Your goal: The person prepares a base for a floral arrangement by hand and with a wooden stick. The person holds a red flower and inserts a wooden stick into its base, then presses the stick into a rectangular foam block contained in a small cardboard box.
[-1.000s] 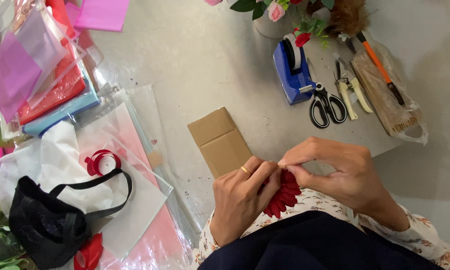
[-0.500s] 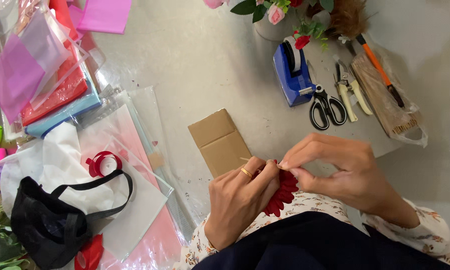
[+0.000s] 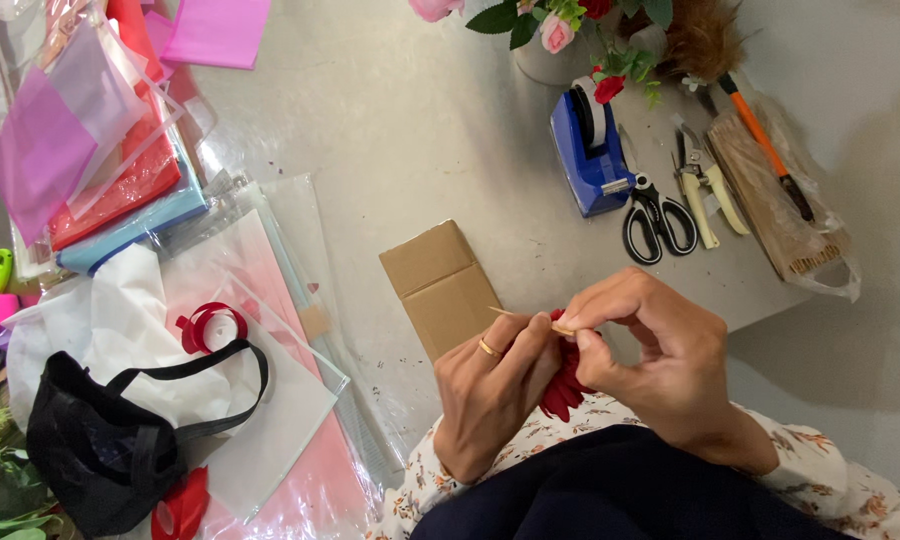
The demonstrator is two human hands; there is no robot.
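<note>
The person's two bare hands meet low in the middle of the head view, just above the lap, and between them sits a dark red pleated paper flower (image 3: 566, 385) with a thin pale wooden stick (image 3: 530, 320) running through or against it. The left hand (image 3: 490, 400), which wears a gold ring, is cupped around the flower from the left with its fingers curled shut on the red folds, so most of the flower is hidden behind them; only the lower petals and a sliver near the top show. The right hand (image 3: 660, 365) comes in from the right and pinches the stick between thumb and forefinger at the flower's upper edge. The stick's long axis lies nearly level, tilted slightly up toward the left, and its free end pokes out past the left hand's knuckles toward a flat brown cardboard piece (image 3: 442, 285) lying on the grey floor just beyond. Both hands touch the work, the left carrying the flower and the right gripping the stick, so neither is nearer than the other. Well apart, on a low grey surface up and to the right, lie a blue tape dispenser (image 3: 592, 160), black-handled scissors (image 3: 658, 215) and cream-handled pliers (image 3: 705, 185). To the left lies a red ribbon coil (image 3: 210, 325) on clear plastic sleeves.
</note>
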